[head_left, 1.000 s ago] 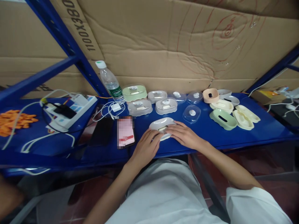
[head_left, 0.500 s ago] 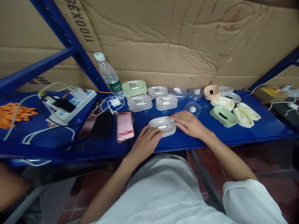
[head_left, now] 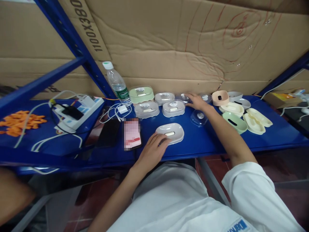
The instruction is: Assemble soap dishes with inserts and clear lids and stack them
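Note:
A grey oval dish (head_left: 177, 130) with a pale insert (head_left: 169, 133) in its middle lies near the table's front edge. My left hand (head_left: 155, 146) rests on its left side, fingers bent over the rim. Farther back, my right hand (head_left: 196, 101) reaches over a clear lid (head_left: 182, 97) with a round sticker, its fingertips at that lid; whether they grip it is hard to make out. Another clear lid (head_left: 199, 118) lies in front of my right hand. Closed grey boxes (head_left: 173, 109) and a green one (head_left: 141, 94) stand behind the dish.
A phone (head_left: 132, 133), a bottle (head_left: 118, 83) and white cables are left of the dish. Green (head_left: 234, 122), cream (head_left: 259, 120) and peach (head_left: 220, 97) dishes lie at right. Orange pieces (head_left: 21, 122) and a power strip (head_left: 84, 112) are far left.
My right hand has left the grey dish and moved back to the clear lids. My left hand stays at the dish. The view has shifted slightly.

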Action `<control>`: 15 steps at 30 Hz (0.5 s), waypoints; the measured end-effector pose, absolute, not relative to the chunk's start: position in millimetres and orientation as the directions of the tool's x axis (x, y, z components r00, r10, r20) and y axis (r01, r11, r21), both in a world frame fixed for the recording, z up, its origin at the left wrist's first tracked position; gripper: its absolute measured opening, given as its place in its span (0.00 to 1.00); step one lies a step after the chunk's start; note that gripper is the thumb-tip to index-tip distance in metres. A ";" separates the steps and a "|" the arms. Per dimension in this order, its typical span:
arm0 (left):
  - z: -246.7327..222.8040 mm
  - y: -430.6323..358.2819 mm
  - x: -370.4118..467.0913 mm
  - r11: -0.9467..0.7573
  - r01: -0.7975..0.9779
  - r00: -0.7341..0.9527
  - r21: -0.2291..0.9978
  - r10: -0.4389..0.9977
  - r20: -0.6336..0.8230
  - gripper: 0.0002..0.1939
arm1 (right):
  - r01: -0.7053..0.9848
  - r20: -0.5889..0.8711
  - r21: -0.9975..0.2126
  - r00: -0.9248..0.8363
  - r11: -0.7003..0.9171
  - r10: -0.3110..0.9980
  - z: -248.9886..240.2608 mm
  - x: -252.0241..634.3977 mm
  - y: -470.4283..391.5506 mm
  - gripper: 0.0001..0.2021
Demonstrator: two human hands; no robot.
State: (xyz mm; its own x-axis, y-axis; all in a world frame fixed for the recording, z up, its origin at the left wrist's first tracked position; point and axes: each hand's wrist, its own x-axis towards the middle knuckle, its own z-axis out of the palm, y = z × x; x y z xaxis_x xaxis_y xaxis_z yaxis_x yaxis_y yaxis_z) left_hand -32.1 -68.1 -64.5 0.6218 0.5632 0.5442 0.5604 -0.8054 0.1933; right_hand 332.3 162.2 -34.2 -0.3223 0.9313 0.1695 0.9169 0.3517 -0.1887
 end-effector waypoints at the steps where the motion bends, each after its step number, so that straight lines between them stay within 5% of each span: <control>1: -65.8 -68.0 -32.9 -0.806 0.554 0.612 0.207 0.563 0.555 0.17 | 0.909 0.186 -0.201 -0.332 0.366 0.925 -33.6 334.3 161.2 0.34; 15: -63.9 -68.9 -32.7 -0.795 0.546 0.600 0.264 0.591 0.540 0.19 | 0.852 0.347 -0.322 -0.298 0.412 0.889 -35.4 346.4 130.5 0.25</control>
State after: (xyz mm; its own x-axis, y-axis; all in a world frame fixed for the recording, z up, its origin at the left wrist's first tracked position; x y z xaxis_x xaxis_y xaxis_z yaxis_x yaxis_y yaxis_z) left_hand -32.7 -68.9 -63.9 0.5998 0.5906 0.5398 0.5457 -0.7954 0.2639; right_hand 346.4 130.5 -35.4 -0.2984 0.8891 0.3470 0.8525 0.4118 -0.3221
